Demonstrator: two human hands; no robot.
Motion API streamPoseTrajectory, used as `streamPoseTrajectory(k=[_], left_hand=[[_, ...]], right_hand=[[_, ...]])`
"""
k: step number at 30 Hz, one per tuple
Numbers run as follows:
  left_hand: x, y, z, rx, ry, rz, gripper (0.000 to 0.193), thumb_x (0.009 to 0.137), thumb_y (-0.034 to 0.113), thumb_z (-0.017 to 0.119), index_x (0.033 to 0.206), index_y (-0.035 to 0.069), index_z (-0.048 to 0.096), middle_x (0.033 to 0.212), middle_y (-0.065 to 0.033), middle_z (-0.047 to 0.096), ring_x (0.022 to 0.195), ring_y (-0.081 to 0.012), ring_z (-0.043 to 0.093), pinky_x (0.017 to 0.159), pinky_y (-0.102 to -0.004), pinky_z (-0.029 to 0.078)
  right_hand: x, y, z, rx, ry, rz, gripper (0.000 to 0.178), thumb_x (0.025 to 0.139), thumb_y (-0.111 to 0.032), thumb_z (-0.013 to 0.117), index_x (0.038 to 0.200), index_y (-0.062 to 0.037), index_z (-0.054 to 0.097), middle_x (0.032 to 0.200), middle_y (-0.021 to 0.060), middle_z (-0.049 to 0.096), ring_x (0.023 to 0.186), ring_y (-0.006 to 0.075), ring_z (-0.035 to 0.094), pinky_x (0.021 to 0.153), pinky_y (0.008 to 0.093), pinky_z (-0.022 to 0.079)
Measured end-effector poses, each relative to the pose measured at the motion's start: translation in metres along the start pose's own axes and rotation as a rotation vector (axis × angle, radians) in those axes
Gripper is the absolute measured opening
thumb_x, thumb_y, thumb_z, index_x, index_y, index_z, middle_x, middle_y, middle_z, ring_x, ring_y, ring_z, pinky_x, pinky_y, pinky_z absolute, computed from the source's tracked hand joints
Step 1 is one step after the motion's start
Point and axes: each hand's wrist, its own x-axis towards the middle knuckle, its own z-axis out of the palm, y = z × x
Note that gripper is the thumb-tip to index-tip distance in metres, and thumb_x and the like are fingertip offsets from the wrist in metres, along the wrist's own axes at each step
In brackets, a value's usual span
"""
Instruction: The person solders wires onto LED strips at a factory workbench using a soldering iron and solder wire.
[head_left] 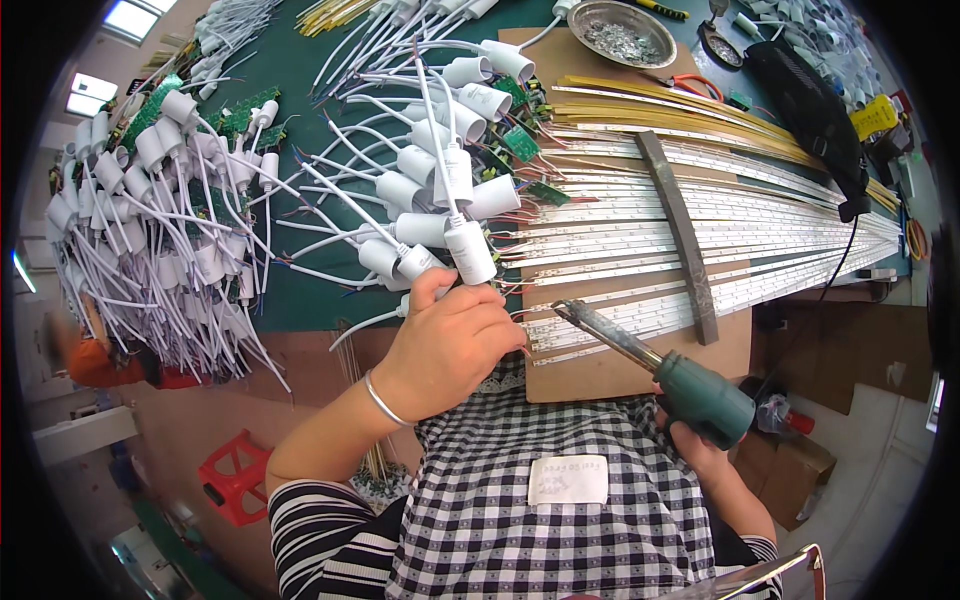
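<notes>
Left hand [450,342] had fingers [490,322] bunched narrow beside the light strips [610,222] on the brown board [640,378], pinch unclear; right hand [697,447] gripped the soldering iron [706,398], tip near strip ends; a slip could've burned left fingers.

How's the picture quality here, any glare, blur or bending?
Head view: a bright panel at upper left is washed out; the orange sleeve at the left looks blurred; the scene warps toward a black rim at the sides; the left hand and soldering iron look fairly sharp.
</notes>
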Motion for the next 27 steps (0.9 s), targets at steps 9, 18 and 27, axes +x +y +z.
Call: streamPoseTrajectory(k=[9,18,27], left_hand=[[-0.001,0.005,0.004,-0.005,0.034,-0.069,0.014,0.074,0.013,0.072,0.086,0.015,0.066,0.081,0.0030,0.062,0.090,-0.0162,0.058,0.090,-0.0447,0.029],[-0.004,0.014,0.016,0.052,0.132,-0.155,0.015,0.069,0.014,0.071,0.082,0.015,0.064,0.079,0.0038,0.060,0.089,-0.0168,0.055,0.089,-0.0438,0.027],[-0.014,0.013,0.032,0.307,0.276,-0.024,0.014,0.070,0.014,0.066,0.084,0.017,0.068,0.079,0.0082,0.059,0.087,-0.0130,0.056,0.090,-0.0432,0.023]], right_hand=[[0.004,0.001,0.000,-0.074,0.014,-0.070,0.053,0.083,-0.037,0.065,0.120,0.0012,0.055,0.110,0.0085,0.058,0.074,0.0128,0.056,0.069,0.0275,0.046],[0.004,0.000,-0.001,-0.040,-0.005,-0.045,0.048,0.083,-0.023,0.061,0.124,0.0016,0.050,0.114,0.0108,0.057,0.077,0.0139,0.056,0.072,0.0285,0.047],[0.005,-0.006,-0.003,-0.151,-0.041,-0.059,0.044,0.080,-0.012,0.057,0.123,0.0004,0.053,0.112,0.0086,0.060,0.083,0.0134,0.057,0.076,0.0280,0.047]])
